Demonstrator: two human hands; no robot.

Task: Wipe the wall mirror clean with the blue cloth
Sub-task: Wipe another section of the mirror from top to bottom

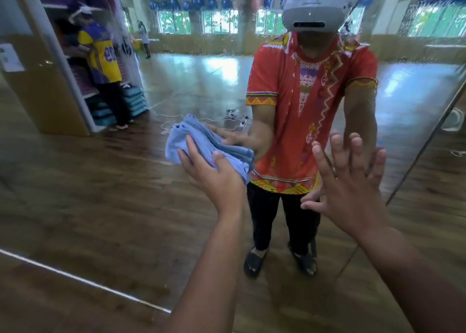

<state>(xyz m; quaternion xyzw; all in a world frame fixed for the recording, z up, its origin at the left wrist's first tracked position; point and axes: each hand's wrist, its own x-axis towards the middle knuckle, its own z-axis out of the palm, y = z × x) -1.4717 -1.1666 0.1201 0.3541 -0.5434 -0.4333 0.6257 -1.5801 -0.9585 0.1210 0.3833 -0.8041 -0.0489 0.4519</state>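
Two hands meet the wall mirror (100,181): your left grip (216,178) clutches the bunched blue cloth (201,141) at frame centre, while your right grip (353,188) splays wide on the glass. Press flat and overlap your strokes toward the droplets (416,17) at upper right.

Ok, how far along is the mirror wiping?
Hardly any looks done: spray droplets cover the upper wall mirror. In hand: the left hand grips the blue cloth against the glass, and the right hand is spread flat beside it. Left: wiping the wet upper area.
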